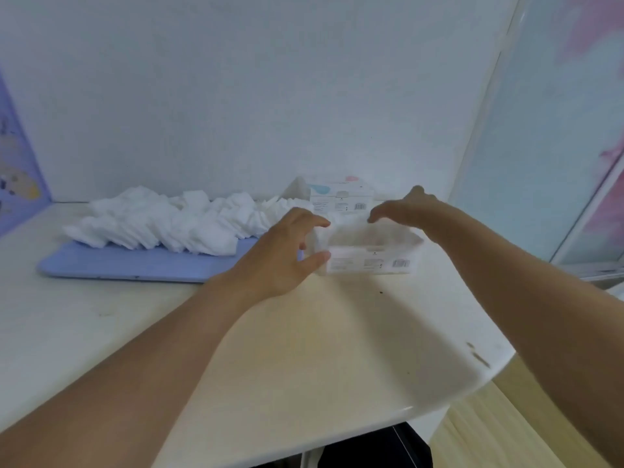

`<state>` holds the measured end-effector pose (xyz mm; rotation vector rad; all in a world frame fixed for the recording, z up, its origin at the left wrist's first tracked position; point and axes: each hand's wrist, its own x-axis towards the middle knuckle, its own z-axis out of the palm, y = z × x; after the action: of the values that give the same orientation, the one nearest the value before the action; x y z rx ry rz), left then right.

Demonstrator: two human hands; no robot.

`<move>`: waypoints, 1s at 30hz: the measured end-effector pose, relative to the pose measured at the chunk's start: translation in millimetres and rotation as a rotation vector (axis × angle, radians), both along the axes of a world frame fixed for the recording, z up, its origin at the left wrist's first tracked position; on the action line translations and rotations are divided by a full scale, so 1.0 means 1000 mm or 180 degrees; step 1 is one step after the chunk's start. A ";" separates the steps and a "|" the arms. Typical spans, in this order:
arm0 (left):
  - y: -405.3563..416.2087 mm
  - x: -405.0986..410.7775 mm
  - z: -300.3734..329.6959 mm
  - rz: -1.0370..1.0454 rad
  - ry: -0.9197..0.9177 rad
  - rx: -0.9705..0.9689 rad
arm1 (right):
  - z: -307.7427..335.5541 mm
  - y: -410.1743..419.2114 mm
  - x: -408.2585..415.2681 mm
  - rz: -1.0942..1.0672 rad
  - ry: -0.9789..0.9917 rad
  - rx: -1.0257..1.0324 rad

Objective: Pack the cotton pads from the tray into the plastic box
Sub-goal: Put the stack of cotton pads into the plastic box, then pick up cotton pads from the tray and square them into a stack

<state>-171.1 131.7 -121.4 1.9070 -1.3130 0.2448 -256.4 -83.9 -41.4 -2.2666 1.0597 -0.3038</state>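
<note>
Plastic box [369, 256] between hands; left hand [282, 255] fingers curled at its end, right hand [410, 209] spread above.

a heap of white square cotton pads [162, 219] lies along the back of a flat pale-blue tray [135, 263] at centre left of the frame. just right of the tray, a clear plastic box [368, 256] with barcode labels stands open-topped at centre.

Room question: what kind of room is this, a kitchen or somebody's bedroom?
Probably a bedroom or playroom corner at home, not a kitchen: a small white table against the wall, a cartoon picture at the left, and a wooden floor.
</note>
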 end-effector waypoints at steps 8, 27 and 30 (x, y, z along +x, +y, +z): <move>0.108 0.067 0.032 0.2085 0.0051 -0.0307 | -0.014 0.168 0.056 0.1949 -0.1110 -0.0565; 0.146 0.097 -0.013 0.2301 0.0540 0.0513 | -0.092 0.224 0.149 0.1433 -0.0483 -0.1964; 0.146 0.098 -0.013 0.2245 0.0665 0.0444 | -0.090 0.222 0.148 0.1505 -0.0445 -0.2142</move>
<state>-73.3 278.1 -134.5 2.3867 -0.4933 0.2972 -108.3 137.7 -131.1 -2.9387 0.3380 -0.6800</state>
